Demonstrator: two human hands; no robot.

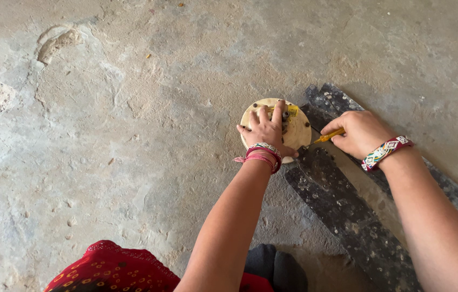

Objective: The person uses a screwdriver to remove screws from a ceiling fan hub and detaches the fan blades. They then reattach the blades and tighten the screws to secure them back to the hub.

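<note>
down on the rough concrete floor (131, 135), a round cream disc (299, 130) is pinned flat by the left hand (264, 130), its fingers spread apart on top. a yellow-handled tool (329, 135) is clamped in the right hand (359, 132) at the disc's rim, above a dark speckled sheet (348, 216). if pressure slackens, the disc could likely be skidded and the tip driven toward the fingers.
</note>
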